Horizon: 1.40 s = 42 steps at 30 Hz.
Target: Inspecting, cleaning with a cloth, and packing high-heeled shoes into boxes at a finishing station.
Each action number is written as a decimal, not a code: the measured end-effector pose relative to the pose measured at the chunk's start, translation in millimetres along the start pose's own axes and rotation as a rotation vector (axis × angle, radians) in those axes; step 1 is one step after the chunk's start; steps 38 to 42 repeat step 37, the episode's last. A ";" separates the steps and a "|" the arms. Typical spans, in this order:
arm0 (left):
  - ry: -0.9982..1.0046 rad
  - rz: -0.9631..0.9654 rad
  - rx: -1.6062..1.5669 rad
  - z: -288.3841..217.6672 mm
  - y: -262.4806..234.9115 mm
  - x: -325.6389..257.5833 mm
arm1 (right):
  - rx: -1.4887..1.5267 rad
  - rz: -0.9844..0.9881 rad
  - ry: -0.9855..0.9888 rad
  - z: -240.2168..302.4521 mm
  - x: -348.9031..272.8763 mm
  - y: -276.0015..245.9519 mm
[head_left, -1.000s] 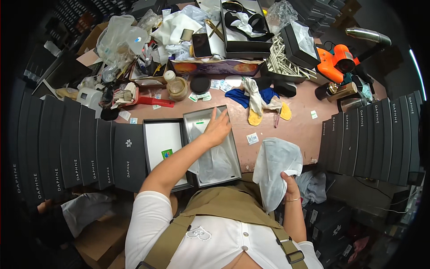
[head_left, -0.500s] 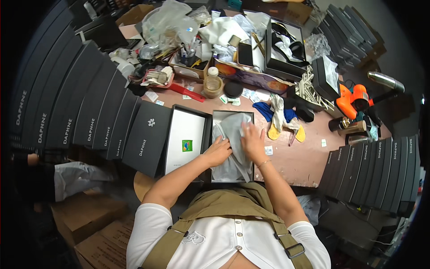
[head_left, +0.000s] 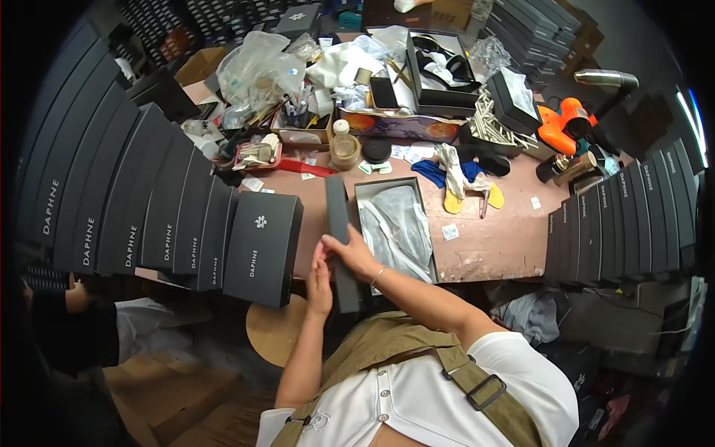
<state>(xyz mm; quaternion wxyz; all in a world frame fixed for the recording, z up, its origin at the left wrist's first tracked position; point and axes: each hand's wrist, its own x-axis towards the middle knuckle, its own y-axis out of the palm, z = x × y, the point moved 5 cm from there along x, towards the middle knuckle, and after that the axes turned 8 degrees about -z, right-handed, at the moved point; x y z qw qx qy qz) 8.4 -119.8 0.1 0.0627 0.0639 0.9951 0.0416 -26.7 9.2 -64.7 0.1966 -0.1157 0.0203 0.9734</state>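
Observation:
A dark grey shoebox lid stands on its edge, turned nearly upright, just left of an uncovered shoebox. Across the lid's upper edge reaches my right hand, closed on it with the thumb on the left side. My left hand lies along the lid's left face with its fingers stretched out, their tips close to the right thumb. Inside the shoebox, whitish tissue paper covers the contents, so what is beneath cannot be made out.
Closed grey shoeboxes stand in a row at left, the nearest box beside the lid; another row stands at right. Behind lie gloves, a tape roll, a tray of sticks and an orange heat gun.
Both hands have left the tissue paper and moved left onto the lid. The lid, lying with its white inside up, is now raised on edge. The view has shifted.

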 end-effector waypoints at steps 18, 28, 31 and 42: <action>-0.029 0.204 0.521 53.1 87.8 67.7 | -0.507 -0.469 -0.097 -35.5 24.1 -217.2; -0.644 0.376 -0.655 89.7 94.3 22.5 | -0.264 0.055 -0.174 57.4 -79.6 -202.0; -0.511 0.471 -0.705 18.4 159.5 13.2 | -0.461 0.041 -0.566 146.1 -157.1 -254.1; -0.231 0.907 -0.744 -195.5 369.3 -11.7 | -0.805 -0.468 -1.323 307.6 -287.6 -389.9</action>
